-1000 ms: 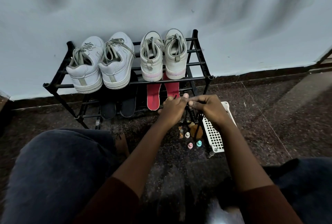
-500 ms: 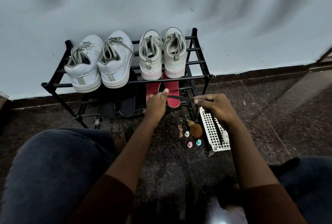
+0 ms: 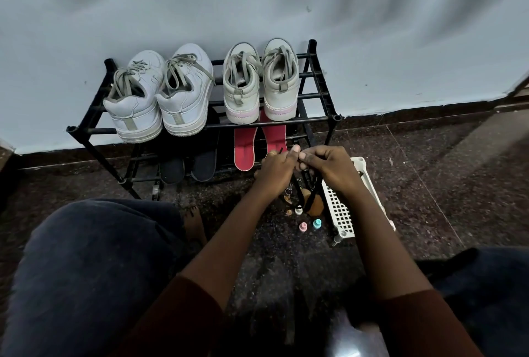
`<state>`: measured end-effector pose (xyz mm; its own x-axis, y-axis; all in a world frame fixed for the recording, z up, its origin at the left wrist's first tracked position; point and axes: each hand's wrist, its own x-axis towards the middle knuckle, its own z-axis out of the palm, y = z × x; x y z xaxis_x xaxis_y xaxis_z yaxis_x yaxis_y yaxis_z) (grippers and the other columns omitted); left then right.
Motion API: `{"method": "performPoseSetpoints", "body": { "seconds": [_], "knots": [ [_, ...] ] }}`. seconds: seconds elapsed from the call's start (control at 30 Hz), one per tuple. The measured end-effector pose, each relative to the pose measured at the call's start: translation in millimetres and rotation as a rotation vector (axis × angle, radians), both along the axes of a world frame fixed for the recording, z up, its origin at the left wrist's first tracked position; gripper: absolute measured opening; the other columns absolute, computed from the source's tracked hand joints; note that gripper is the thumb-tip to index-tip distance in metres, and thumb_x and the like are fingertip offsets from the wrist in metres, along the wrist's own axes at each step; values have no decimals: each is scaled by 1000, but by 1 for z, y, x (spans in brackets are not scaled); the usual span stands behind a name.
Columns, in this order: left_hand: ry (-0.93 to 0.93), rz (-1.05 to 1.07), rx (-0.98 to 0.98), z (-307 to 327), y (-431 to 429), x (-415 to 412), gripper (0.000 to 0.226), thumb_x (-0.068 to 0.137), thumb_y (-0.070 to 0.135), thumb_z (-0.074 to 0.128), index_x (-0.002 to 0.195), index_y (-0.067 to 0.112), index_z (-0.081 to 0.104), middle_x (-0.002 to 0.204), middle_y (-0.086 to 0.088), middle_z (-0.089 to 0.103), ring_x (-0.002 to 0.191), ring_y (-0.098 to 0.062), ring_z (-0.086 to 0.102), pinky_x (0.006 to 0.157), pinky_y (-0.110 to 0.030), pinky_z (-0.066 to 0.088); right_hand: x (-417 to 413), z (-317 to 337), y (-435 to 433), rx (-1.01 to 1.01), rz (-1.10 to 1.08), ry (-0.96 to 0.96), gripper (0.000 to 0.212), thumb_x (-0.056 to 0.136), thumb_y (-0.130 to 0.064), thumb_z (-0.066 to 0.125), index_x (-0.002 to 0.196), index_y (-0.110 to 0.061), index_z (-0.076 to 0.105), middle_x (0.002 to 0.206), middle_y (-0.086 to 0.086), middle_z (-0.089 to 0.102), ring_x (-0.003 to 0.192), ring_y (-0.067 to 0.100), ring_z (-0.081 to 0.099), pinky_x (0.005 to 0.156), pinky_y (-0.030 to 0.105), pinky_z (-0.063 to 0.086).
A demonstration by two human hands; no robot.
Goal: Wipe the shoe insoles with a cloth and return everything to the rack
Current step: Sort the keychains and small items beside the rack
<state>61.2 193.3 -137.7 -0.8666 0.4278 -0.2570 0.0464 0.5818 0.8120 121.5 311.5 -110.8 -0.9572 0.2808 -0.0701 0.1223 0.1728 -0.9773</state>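
A black shoe rack (image 3: pixel 323 93) stands against the wall. On its top shelf are a pair of white sneakers (image 3: pixel 160 104) and a pair of beige sneakers (image 3: pixel 260 87). Two red insoles (image 3: pixel 244 153) and two black insoles (image 3: pixel 187 167) lie on the lower shelf. My left hand (image 3: pixel 276 169) and my right hand (image 3: pixel 326 167) meet in front of the rack's lower right corner. Both pinch a thin black cord (image 3: pixel 312 193) that hangs in loops beneath them. No cloth is in view.
A white perforated basket (image 3: pixel 340 213) lies on the dark floor right of my hands. Below the hands are a brown round brush (image 3: pixel 315 205), a keyring (image 3: pixel 288 196) and small pink (image 3: pixel 303 226) and teal (image 3: pixel 317 223) bottles. My knees fill both lower corners.
Half a second ago my hands were apart with the black cord stretched between them. They have come back together, and the cord now hangs in loops.
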Motion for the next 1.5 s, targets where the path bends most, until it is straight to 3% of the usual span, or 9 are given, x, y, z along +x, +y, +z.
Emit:
{"method": "performPoseSetpoints", "body": {
  "seconds": [0.07, 0.2, 0.47, 0.6, 0.77, 0.9, 1.1, 1.23, 1.5],
  "knots": [
    [1, 14, -13, -2, -2, -2, 51, 98, 54, 27, 98, 18, 63, 125, -18, 46, 120, -35, 43, 105, -52, 32, 1, -1, 2, 2, 11, -18, 13, 88, -7, 61, 87, 3, 69, 60, -3, 63, 48, 2, 47, 49, 13, 39],
    [51, 49, -71, -1, -8, -9, 52, 99, 51, 28, 119, 15, 60, 132, -16, 43, 125, -33, 39, 106, -50, 29, 3, -1, 8, -37, 64, -73, 12, 87, -8, 62, 95, -1, 69, 64, 2, 63, 47, 5, 45, 50, 17, 38],
    [47, 247, -82, -4, -32, -29, 50, 98, 52, 28, 94, 15, 62, 123, -15, 48, 115, -35, 47, 102, -55, 33, 6, -3, 23, 3, 34, -91, 15, 90, -9, 58, 94, 2, 68, 62, 3, 56, 46, 7, 39, 47, 20, 32],
    [26, 141, -146, 2, -25, -17, 50, 100, 51, 23, 129, 26, 55, 141, -14, 37, 134, -34, 30, 108, -53, 17, 3, -1, 16, -26, 33, -61, 12, 90, -9, 58, 93, -2, 67, 64, 2, 57, 48, 4, 43, 50, 18, 35],
    [35, -18, -83, 4, -5, -1, 55, 99, 53, 18, 136, 27, 50, 148, -15, 30, 138, -34, 25, 112, -54, 16, 0, -2, 5, 55, 97, -44, 13, 90, -11, 58, 95, -10, 71, 64, -3, 62, 49, -2, 50, 50, 12, 38],
    [29, -15, -64, -2, -3, 0, 57, 99, 52, 22, 119, 16, 61, 136, -19, 41, 128, -35, 38, 107, -50, 28, 0, -2, 3, 24, 99, -70, 16, 91, -6, 57, 95, 3, 69, 60, -5, 62, 47, -2, 49, 49, 12, 38],
    [75, 94, -60, -1, -14, -13, 52, 100, 48, 26, 108, 11, 62, 127, -19, 46, 121, -35, 42, 105, -50, 31, 3, -1, 13, -22, 69, -110, 14, 91, -4, 55, 92, -8, 69, 61, -1, 61, 45, 5, 43, 46, 18, 36],
    [62, 191, -94, -3, -26, -24, 51, 100, 47, 27, 101, 10, 61, 121, -16, 48, 117, -33, 44, 104, -52, 30, 5, -1, 20, -52, 33, -129, 15, 89, -5, 59, 99, 1, 68, 66, 6, 61, 47, 4, 45, 48, 16, 39],
    [65, 95, -124, 1, -20, -11, 44, 101, 45, 25, 130, 29, 54, 139, -14, 39, 133, -30, 31, 107, -49, 20, 2, 3, 10, -30, -17, -97, 15, 85, -1, 62, 99, 0, 69, 63, 4, 61, 48, 5, 48, 50, 15, 44]
  ]
}}
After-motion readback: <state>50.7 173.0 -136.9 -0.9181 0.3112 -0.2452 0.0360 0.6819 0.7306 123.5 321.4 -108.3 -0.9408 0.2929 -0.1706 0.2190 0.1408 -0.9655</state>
